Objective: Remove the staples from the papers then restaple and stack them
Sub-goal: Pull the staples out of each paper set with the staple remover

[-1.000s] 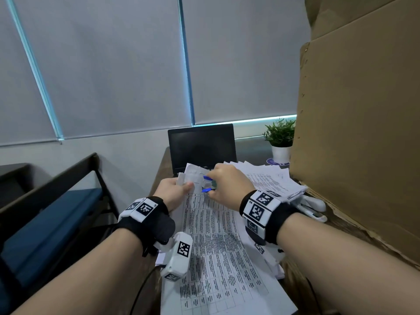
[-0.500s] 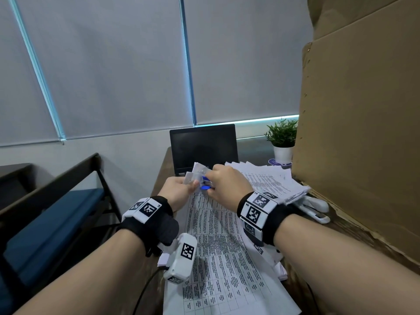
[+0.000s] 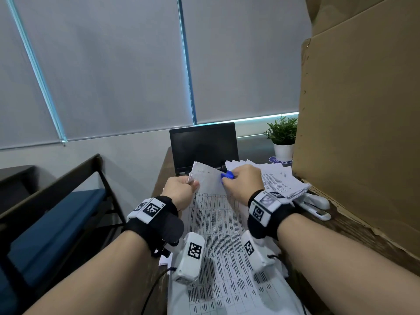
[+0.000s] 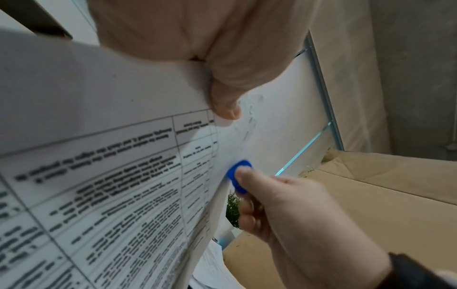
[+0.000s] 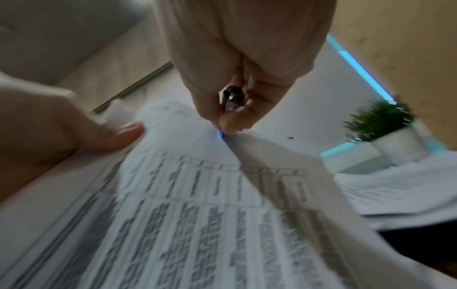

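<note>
My left hand [image 3: 180,189] pinches the top left corner of the papers [image 3: 218,226], thumb on the printed side, and lifts that end off the desk [image 3: 162,176]. My right hand [image 3: 242,181] grips the blue staple remover [image 3: 227,175], fingers curled round it, its tip touching the top edge of the papers just right of my left hand. In the left wrist view the thumb [image 4: 226,105] presses the sheet and the remover [image 4: 238,176] sits at the paper's edge, held between my right thumb and fingers. The right wrist view is blurred; I can see the remover's metal part [image 5: 231,97] inside the curled fingers, but I cannot tell whether a staple is caught. The rest of the papers runs back toward me along the desk. A second pile [image 3: 281,178] lies just right of the papers, with a white stapler [image 3: 314,202] partly under its near edge. Beyond the papers stands a dark laptop [image 3: 204,146], and right of that a potted plant [image 3: 283,137] beside a cardboard sheet [image 3: 359,123].
</note>
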`<state>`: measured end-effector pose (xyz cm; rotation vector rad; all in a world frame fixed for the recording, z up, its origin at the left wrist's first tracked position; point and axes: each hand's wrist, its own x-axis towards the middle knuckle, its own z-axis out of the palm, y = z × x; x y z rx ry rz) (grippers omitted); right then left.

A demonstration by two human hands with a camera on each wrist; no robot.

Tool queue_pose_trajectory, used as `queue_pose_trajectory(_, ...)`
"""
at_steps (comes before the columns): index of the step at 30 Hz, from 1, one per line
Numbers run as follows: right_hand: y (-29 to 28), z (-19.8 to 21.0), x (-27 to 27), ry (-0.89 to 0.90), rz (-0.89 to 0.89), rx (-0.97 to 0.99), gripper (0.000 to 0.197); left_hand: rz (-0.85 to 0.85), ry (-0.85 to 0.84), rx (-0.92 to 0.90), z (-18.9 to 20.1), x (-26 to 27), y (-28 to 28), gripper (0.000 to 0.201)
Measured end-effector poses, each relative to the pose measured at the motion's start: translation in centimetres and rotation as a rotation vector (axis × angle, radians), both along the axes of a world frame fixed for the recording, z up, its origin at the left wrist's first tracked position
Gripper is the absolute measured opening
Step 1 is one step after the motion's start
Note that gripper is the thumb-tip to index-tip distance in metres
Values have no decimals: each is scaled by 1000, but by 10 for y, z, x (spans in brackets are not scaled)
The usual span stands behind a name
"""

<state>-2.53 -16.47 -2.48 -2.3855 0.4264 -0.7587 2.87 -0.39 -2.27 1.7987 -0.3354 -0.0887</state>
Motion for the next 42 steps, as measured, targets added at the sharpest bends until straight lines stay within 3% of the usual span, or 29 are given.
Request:
queue_pose_trajectory(4,-30,-14,-2,109,-11,87,25,16,-32,21,2,0,4,25)
queue_pose_trajectory(11,-79,-33,-35,462,-127,-154,32,53,-103,273,-10,3,-7,29)
queue_pose_trajectory(16,-106,-46,-63,842,-90,-236,34,104,-135,502,-14,1,-9,7)
queue_pose_trajectory(17,-108,-50,-64,877,-78,-233,36,119,-139,558,-16,2,-9,10)
queue_pose_trajectory(20,-112,-56,-64,855,-95,-280,35,146,-142,648,-25,14,-7,31)
queue_pose_trajectory(22,-113,-56,-63,826,-131,-293,34,183,-161,613,-28,17,-6,25)
queue_pose_trajectory(26,-107,-46,-64,700,-164,-245,33,259,-176,499,-24,15,2,11)
queue_pose_trajectory(29,-98,-40,-63,608,-159,-160,39,311,-155,392,-24,18,9,20)
queue_pose_trajectory(31,-90,-36,-61,541,-139,-107,32,337,-164,337,-26,19,13,24)
queue_pose_trajectory(37,-74,-29,-55,454,-54,19,41,436,-222,168,-27,20,30,17)
queue_pose_trajectory(42,-64,-27,-50,417,63,186,37,383,-222,-49,-21,17,40,26)
